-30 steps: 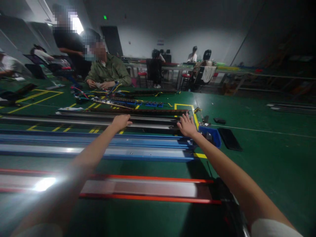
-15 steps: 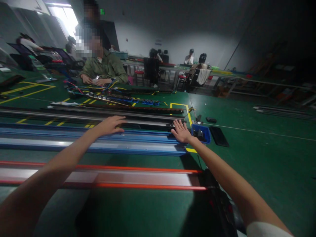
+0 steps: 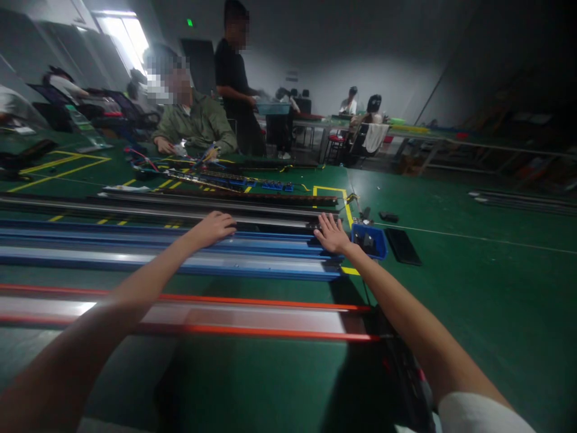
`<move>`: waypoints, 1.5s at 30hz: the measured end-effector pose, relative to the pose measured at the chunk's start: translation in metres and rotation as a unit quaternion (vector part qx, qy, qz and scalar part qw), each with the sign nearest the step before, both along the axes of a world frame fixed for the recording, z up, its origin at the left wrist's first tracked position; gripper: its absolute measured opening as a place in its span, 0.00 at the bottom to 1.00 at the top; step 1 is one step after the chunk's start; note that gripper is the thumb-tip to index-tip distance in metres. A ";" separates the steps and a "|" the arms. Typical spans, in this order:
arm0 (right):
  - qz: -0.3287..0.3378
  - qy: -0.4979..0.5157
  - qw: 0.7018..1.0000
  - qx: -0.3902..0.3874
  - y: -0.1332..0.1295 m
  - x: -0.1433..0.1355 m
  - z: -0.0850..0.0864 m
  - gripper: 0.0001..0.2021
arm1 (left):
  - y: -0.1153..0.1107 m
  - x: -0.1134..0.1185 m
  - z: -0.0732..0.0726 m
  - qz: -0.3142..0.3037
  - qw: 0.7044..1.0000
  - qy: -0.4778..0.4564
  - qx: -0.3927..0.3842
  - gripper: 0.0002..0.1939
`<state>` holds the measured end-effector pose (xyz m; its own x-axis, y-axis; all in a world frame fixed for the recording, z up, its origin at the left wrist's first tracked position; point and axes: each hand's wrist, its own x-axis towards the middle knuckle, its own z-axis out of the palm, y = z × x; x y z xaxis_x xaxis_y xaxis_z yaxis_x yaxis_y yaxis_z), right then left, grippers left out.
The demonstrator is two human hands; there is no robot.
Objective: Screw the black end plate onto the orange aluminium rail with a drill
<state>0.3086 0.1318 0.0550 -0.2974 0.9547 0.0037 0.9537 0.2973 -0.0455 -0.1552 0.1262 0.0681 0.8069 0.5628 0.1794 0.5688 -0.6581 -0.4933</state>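
My left hand (image 3: 215, 227) lies palm down at the far edge of a blue-edged metal profile (image 3: 171, 257), beside a long black profile (image 3: 279, 221). Its fingers are a little bent, grip nothing, and their tips are partly hidden. Farther right, my right hand (image 3: 332, 233) rests with fingers spread flat across the ends of the black and blue profiles. Just beyond it sits a blue bin (image 3: 381, 237) of small black parts. Nearer me, a long orange-edged metal profile (image 3: 270, 317) runs under my left forearm.
A black phone-like slab (image 3: 404, 246) lies right of the bin on the green tabletop (image 3: 487, 288). Wires and circuit strips (image 3: 216, 177) are spread at the far side, before a seated person in green (image 3: 198, 123). A dark tool-like object (image 3: 401, 367) is under my right forearm.
My left hand's fingers have gone from stretched out to slightly bent. My right hand stays spread in place. In the background, a standing person with a light-blue tray has moved right.
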 end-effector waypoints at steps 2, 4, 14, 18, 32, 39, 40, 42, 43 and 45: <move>-0.001 0.000 1.000 0.000 0.002 0.000 0.000 0.37 | 0.002 0.002 0.000 0.002 1.000 -0.001 0.012 0.13; -0.003 0.000 1.000 0.003 0.003 0.000 0.000 0.37 | 0.006 0.004 -0.001 0.005 1.000 -0.007 0.015 0.13; -0.010 0.025 0.999 0.033 0.007 -0.001 0.001 0.36 | 0.017 0.010 -0.001 0.054 0.995 -0.079 -0.015 0.18; -0.013 0.044 0.997 0.059 0.009 0.000 0.002 0.34 | 0.019 0.014 0.001 0.092 0.987 -0.113 -0.061 0.18; -0.085 0.075 0.987 0.115 -0.025 -0.004 0.012 0.30 | -0.008 0.030 -0.001 0.093 0.980 -0.162 -0.069 0.23; -0.024 0.048 0.996 0.076 -0.064 0.000 -0.001 0.36 | -0.046 0.014 -0.005 -0.021 0.984 -0.093 -0.149 0.22; -0.025 0.045 0.996 0.075 -0.066 -0.001 -0.002 0.35 | -0.046 0.014 -0.004 -0.021 0.985 -0.093 -0.147 0.21; -0.028 0.040 0.996 0.078 -0.067 -0.004 -0.004 0.34 | -0.046 0.017 -0.001 -0.018 0.984 -0.097 -0.146 0.20; -0.029 0.038 0.996 0.081 -0.065 -0.005 -0.004 0.34 | -0.046 0.020 0.000 -0.012 0.984 -0.102 -0.146 0.20; -0.036 0.034 0.995 0.085 -0.060 -0.006 -0.003 0.33 | -0.046 0.027 0.002 0.004 0.984 -0.115 -0.136 0.21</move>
